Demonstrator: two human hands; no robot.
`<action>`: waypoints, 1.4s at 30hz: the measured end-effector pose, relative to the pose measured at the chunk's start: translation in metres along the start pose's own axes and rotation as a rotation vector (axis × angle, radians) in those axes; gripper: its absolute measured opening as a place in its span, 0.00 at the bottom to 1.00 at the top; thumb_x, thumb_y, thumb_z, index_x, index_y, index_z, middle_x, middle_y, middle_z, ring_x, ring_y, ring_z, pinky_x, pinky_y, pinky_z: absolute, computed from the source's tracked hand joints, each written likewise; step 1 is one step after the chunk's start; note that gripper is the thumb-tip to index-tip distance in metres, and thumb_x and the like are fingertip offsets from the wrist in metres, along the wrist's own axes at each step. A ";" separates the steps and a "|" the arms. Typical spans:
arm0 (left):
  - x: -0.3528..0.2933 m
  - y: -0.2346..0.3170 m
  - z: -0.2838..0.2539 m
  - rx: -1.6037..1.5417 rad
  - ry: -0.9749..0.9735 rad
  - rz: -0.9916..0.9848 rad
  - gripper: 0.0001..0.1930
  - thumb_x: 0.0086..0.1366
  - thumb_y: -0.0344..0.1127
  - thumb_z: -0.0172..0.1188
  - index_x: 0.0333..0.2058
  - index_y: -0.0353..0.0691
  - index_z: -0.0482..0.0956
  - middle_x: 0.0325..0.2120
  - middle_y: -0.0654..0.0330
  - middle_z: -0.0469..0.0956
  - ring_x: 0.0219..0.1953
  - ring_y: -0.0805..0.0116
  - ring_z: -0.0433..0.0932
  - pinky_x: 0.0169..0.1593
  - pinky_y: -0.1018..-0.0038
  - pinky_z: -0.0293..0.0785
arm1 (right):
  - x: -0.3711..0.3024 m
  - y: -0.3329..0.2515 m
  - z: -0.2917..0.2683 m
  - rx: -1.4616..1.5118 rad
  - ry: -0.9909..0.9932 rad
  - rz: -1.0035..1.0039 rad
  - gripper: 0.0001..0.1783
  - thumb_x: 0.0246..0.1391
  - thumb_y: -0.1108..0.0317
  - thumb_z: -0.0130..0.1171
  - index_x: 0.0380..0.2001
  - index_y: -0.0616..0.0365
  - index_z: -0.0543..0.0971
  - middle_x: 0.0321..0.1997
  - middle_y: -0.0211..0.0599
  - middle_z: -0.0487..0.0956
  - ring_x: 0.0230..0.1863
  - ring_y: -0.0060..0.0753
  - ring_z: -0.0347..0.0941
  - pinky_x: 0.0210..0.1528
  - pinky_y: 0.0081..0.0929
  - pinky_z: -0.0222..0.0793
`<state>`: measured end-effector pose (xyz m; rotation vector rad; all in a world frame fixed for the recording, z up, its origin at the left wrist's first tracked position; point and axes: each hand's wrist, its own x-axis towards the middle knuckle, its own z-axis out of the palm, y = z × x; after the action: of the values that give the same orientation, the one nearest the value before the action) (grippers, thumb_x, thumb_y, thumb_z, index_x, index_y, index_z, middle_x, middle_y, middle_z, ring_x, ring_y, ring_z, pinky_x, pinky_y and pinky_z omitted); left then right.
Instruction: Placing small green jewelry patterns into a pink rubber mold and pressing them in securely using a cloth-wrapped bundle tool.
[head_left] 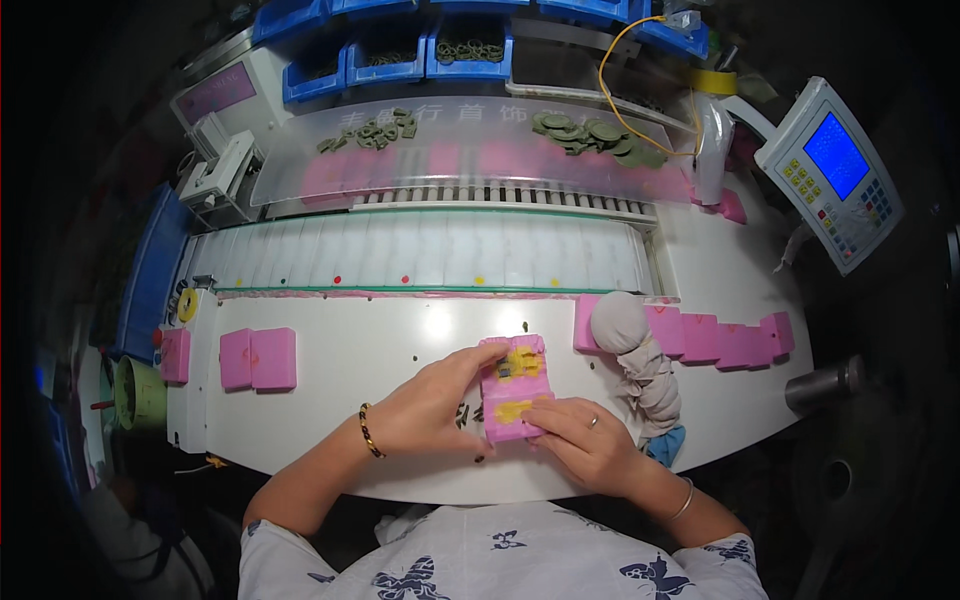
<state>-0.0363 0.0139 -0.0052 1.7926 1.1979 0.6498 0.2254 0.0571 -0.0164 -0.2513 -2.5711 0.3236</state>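
Note:
In front of me on the white table lies a pink rubber mould (490,425), opened out, with yellow patches on both its halves. My left hand (430,400) is curved round the mould's left side, its fingertips on the far half and its thumb by the near left corner. The fingers of my right hand (585,440) are bent together onto the near half at its right edge; whatever is under the fingertips is hidden. Several small dark pieces (463,414) lie between my left hand and the mould. Right of the mould rests a bundled white cloth bag (622,325).
Pink blocks stand in a row at right (700,338) and in a pair at left (272,359). Beyond is a white slatted strip (430,252), with greenish pieces (590,135) on a clear sheet and blue bins (470,50) behind. A control panel (838,165) stands at far right.

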 end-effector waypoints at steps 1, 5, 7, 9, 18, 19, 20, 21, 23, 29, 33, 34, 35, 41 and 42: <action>-0.002 -0.004 0.001 -0.005 -0.001 -0.004 0.53 0.44 0.35 0.79 0.66 0.35 0.54 0.61 0.46 0.66 0.65 0.53 0.66 0.66 0.65 0.65 | -0.003 -0.002 -0.002 0.039 -0.037 0.007 0.11 0.48 0.73 0.64 0.35 0.65 0.79 0.52 0.45 0.78 0.55 0.45 0.76 0.53 0.36 0.73; -0.003 -0.017 0.011 -0.050 0.033 0.033 0.61 0.41 0.40 0.81 0.69 0.35 0.50 0.63 0.43 0.61 0.67 0.52 0.61 0.68 0.64 0.60 | -0.016 -0.013 -0.005 0.201 -0.133 0.109 0.09 0.51 0.72 0.63 0.36 0.63 0.79 0.51 0.44 0.79 0.54 0.44 0.77 0.54 0.36 0.73; 0.002 -0.012 0.018 -0.012 0.073 0.035 0.61 0.41 0.43 0.81 0.68 0.35 0.50 0.63 0.42 0.61 0.66 0.51 0.61 0.68 0.63 0.59 | -0.022 -0.014 -0.005 0.317 -0.154 0.204 0.08 0.53 0.73 0.63 0.36 0.62 0.78 0.48 0.45 0.80 0.51 0.44 0.78 0.53 0.35 0.73; 0.002 -0.001 0.024 0.290 0.082 -0.007 0.60 0.43 0.49 0.80 0.68 0.34 0.51 0.61 0.42 0.62 0.65 0.48 0.60 0.67 0.58 0.57 | -0.017 -0.012 -0.011 0.414 -0.067 0.342 0.07 0.53 0.74 0.62 0.36 0.62 0.78 0.45 0.45 0.80 0.48 0.44 0.78 0.50 0.34 0.74; -0.004 -0.003 0.026 0.257 0.200 -0.002 0.58 0.44 0.50 0.78 0.67 0.33 0.52 0.61 0.41 0.61 0.65 0.43 0.59 0.67 0.57 0.57 | 0.011 0.017 0.017 -0.090 0.037 0.628 0.12 0.52 0.72 0.63 0.41 0.58 0.77 0.31 0.41 0.76 0.29 0.40 0.75 0.32 0.35 0.72; -0.004 -0.003 0.026 0.257 0.199 0.000 0.58 0.44 0.50 0.78 0.67 0.33 0.52 0.61 0.41 0.61 0.65 0.43 0.59 0.67 0.57 0.57 | 0.010 0.017 0.018 -0.092 0.038 0.629 0.12 0.52 0.72 0.63 0.41 0.58 0.77 0.31 0.41 0.76 0.29 0.40 0.75 0.32 0.35 0.72; -0.006 -0.002 0.025 0.249 0.223 -0.013 0.58 0.45 0.50 0.78 0.67 0.32 0.52 0.61 0.40 0.61 0.65 0.43 0.59 0.67 0.57 0.58 | 0.010 0.017 0.020 -0.144 0.014 0.616 0.12 0.52 0.71 0.63 0.41 0.57 0.77 0.31 0.39 0.76 0.29 0.40 0.75 0.32 0.35 0.71; -0.008 -0.002 0.024 0.240 0.246 -0.026 0.57 0.45 0.50 0.77 0.67 0.32 0.52 0.61 0.40 0.61 0.65 0.42 0.58 0.67 0.57 0.58 | 0.010 0.017 0.021 -0.197 -0.010 0.604 0.12 0.52 0.70 0.64 0.41 0.56 0.77 0.32 0.37 0.75 0.29 0.39 0.75 0.31 0.35 0.71; -0.011 -0.001 0.023 0.247 0.247 -0.039 0.56 0.47 0.50 0.75 0.67 0.30 0.51 0.62 0.40 0.60 0.67 0.43 0.57 0.68 0.58 0.57 | 0.016 0.015 0.007 -0.220 0.046 0.545 0.15 0.50 0.70 0.65 0.43 0.55 0.78 0.36 0.37 0.76 0.34 0.40 0.75 0.35 0.36 0.72; -0.015 -0.004 0.021 0.265 0.264 -0.030 0.55 0.50 0.49 0.73 0.67 0.30 0.50 0.64 0.39 0.58 0.69 0.43 0.55 0.69 0.58 0.57 | 0.012 0.035 -0.051 -0.422 0.110 0.523 0.37 0.44 0.70 0.69 0.61 0.55 0.70 0.53 0.44 0.74 0.55 0.49 0.70 0.56 0.39 0.66; -0.014 -0.008 0.020 0.262 0.258 -0.018 0.56 0.49 0.50 0.73 0.68 0.30 0.48 0.64 0.39 0.58 0.68 0.43 0.56 0.69 0.58 0.58 | 0.001 0.051 -0.059 -0.078 -0.060 0.640 0.48 0.40 0.74 0.68 0.68 0.52 0.63 0.59 0.48 0.72 0.57 0.54 0.69 0.59 0.43 0.65; -0.013 -0.009 0.020 0.262 0.264 -0.017 0.56 0.49 0.50 0.73 0.68 0.30 0.48 0.64 0.39 0.58 0.68 0.43 0.56 0.69 0.58 0.58 | 0.001 0.051 -0.060 -0.108 -0.082 0.622 0.47 0.40 0.75 0.68 0.68 0.51 0.65 0.60 0.49 0.72 0.56 0.54 0.70 0.58 0.43 0.67; -0.013 -0.011 0.020 0.241 0.261 -0.017 0.57 0.49 0.51 0.74 0.68 0.30 0.48 0.64 0.39 0.58 0.68 0.44 0.56 0.69 0.58 0.58 | 0.005 0.049 -0.059 -0.106 -0.083 0.614 0.47 0.40 0.75 0.68 0.68 0.51 0.65 0.60 0.49 0.72 0.56 0.54 0.70 0.58 0.43 0.67; -0.017 -0.014 0.020 0.222 0.278 0.019 0.64 0.45 0.50 0.78 0.69 0.28 0.43 0.64 0.40 0.59 0.67 0.45 0.60 0.68 0.60 0.58 | 0.058 0.022 -0.043 -0.550 0.274 0.271 0.41 0.39 0.76 0.64 0.63 0.49 0.72 0.57 0.48 0.76 0.47 0.43 0.75 0.51 0.37 0.70; -0.016 -0.013 0.019 0.220 0.279 0.037 0.65 0.45 0.50 0.79 0.69 0.28 0.42 0.65 0.41 0.59 0.67 0.46 0.60 0.68 0.60 0.58 | 0.063 0.021 -0.033 -0.546 0.132 0.184 0.39 0.42 0.74 0.62 0.63 0.48 0.72 0.57 0.48 0.76 0.45 0.41 0.76 0.49 0.36 0.70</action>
<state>-0.0342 -0.0058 -0.0256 1.9551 1.4728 0.8379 0.1922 0.0979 0.0352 -0.6822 -2.4593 -0.3306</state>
